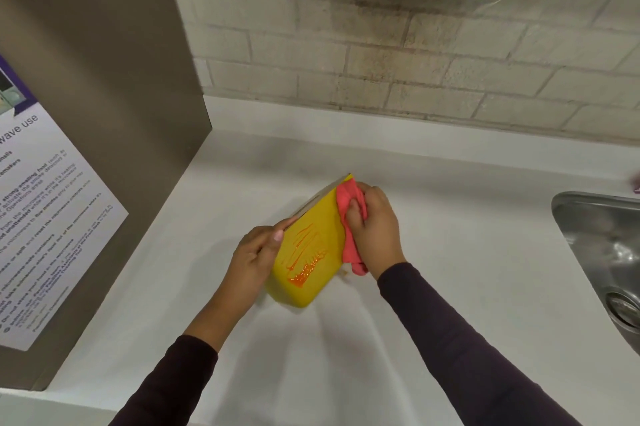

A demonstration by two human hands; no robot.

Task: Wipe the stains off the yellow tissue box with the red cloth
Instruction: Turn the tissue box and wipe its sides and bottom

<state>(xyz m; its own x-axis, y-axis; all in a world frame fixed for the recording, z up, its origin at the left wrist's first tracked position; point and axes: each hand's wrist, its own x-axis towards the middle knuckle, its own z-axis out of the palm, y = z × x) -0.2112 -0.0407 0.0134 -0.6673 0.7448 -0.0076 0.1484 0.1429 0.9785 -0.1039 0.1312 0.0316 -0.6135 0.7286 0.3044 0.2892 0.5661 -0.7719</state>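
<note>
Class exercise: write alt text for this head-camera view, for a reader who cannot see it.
A person's right hand holds a red cloth against a yellow tissue box streaked with orange stains, while the left hand grips the box's opposite edge. They work over a white counter, with a steel sink at the right.

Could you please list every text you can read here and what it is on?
"wave use": truncated heading on the white paper notice on the brown panel.
"strong-smelling food": same notice.
"five minutes": same notice.
Its other lines: too small to read.
Yellow tissue box: no text.
</note>
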